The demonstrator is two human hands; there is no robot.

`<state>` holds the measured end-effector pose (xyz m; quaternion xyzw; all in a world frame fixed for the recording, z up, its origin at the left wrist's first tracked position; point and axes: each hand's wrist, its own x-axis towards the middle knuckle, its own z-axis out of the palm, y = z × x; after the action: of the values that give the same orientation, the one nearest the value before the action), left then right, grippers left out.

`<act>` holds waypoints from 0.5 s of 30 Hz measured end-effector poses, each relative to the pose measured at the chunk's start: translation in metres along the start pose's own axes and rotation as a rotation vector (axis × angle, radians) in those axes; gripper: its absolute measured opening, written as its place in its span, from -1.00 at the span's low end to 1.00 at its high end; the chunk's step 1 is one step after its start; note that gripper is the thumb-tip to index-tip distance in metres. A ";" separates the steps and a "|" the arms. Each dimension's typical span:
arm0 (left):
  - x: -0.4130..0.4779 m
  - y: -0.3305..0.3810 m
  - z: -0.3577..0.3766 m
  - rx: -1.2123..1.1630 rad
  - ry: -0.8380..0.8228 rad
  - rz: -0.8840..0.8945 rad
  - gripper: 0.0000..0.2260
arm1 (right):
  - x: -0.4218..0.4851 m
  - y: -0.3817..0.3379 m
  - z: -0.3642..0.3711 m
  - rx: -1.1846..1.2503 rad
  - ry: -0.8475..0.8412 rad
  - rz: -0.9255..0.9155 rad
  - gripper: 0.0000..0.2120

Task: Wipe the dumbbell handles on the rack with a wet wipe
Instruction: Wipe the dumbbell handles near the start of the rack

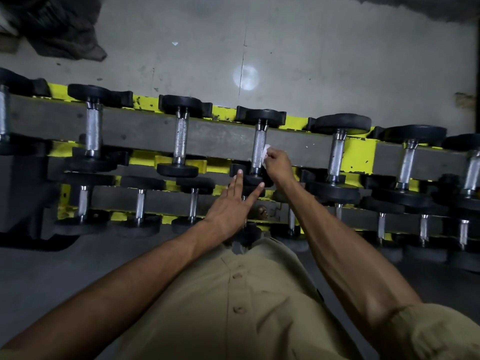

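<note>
My right hand [279, 165] pinches a white wet wipe [265, 154] against the knurled handle [258, 152] of a middle dumbbell on the yellow rack [358, 154]. My left hand [231, 203], fingers straight, touches its near end. Nothing shows which handles are clean; I judge many remain.

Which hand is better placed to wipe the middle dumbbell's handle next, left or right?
Right, probably. The right hand grips the wet wipe right beside the dumbbell handle, while the left hand holds no wipe; its straight fingers rest on that dumbbell's near black head.
</note>
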<state>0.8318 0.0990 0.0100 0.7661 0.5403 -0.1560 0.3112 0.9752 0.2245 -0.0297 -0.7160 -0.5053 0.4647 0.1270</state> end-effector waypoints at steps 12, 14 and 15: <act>0.008 0.031 -0.018 0.028 0.191 0.113 -0.17 | -0.030 0.019 -0.072 -0.139 0.055 -0.257 -0.89; 0.016 0.048 -0.022 0.032 0.189 0.152 -0.20 | -0.029 0.019 -0.101 -0.254 0.150 -0.358 -0.80; 0.021 0.058 -0.022 0.038 0.188 0.173 -0.20 | -0.026 0.021 -0.116 -0.353 0.198 -0.422 -0.80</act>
<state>0.8906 0.1159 0.0327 0.8269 0.4959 -0.0663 0.2566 1.0783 0.2269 0.0326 -0.6480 -0.7011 0.2609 0.1428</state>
